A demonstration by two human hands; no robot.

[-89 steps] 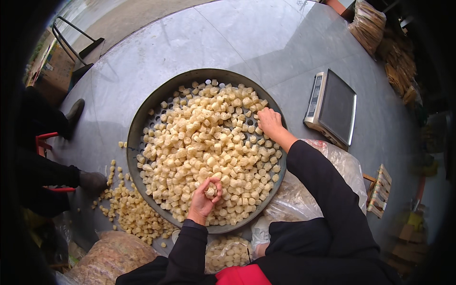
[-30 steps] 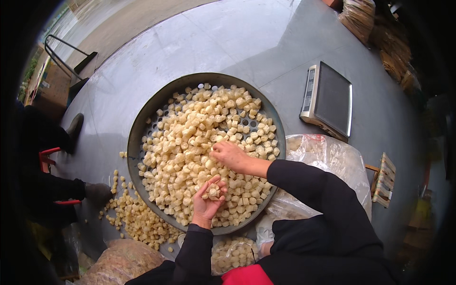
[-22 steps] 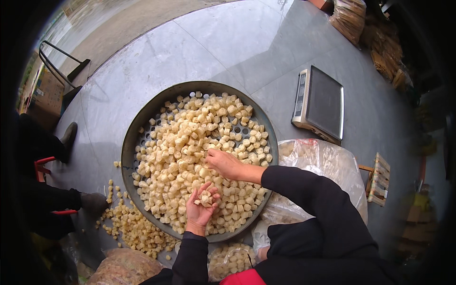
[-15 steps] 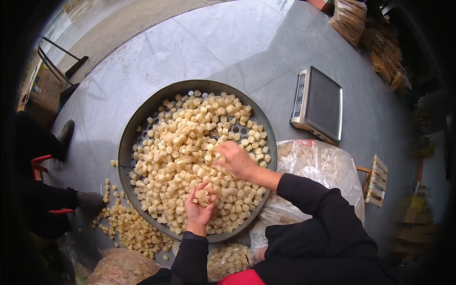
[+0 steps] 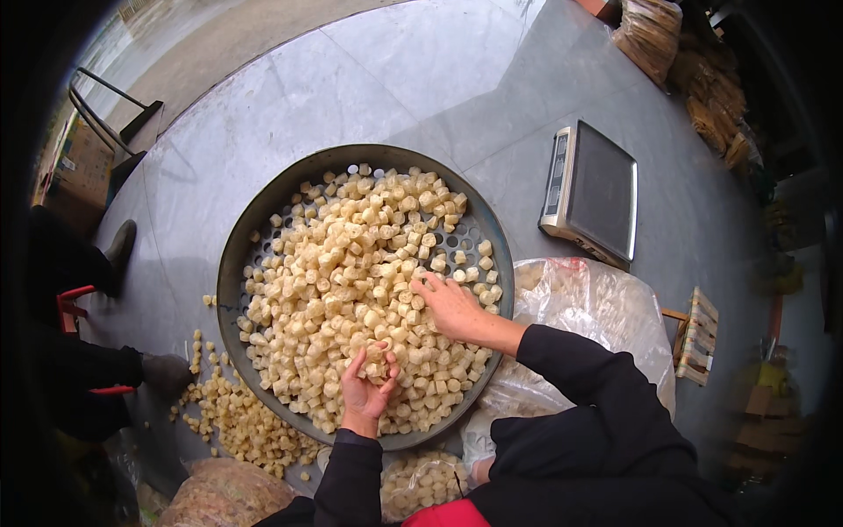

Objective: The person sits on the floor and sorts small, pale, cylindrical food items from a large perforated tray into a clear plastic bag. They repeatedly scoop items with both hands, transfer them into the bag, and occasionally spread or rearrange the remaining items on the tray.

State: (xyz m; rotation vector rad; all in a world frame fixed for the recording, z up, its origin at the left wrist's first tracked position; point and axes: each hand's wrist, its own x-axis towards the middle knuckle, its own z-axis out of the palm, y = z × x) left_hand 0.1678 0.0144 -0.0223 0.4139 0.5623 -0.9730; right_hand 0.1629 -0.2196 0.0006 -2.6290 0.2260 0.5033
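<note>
A wide round metal sieve (image 5: 230, 263) with holes in its base holds a large heap of cream-coloured, stubby cylinders that look like dried scallops (image 5: 329, 263). My left hand (image 5: 365, 397) is palm up over the near part of the heap, its fingers curled round several dried scallops. To its right, my right hand (image 5: 450, 306) reaches palm down into the heap. Its fingers are drawn together among the pieces, and their tips are partly hidden, so what they pinch does not show.
Loose smaller pieces (image 5: 255, 430) lie on the floor left of the sieve, near another person's shoe (image 5: 167, 376). A flat scale (image 5: 601, 193) stands at the right. Filled clear plastic bags (image 5: 597, 325) and a small folding stool (image 5: 696, 338) are closer to me.
My right hand has shifted slightly right and down against the heap. More sieve holes show at the heap's right side. The left hand's fingers have curled further round its pieces.
</note>
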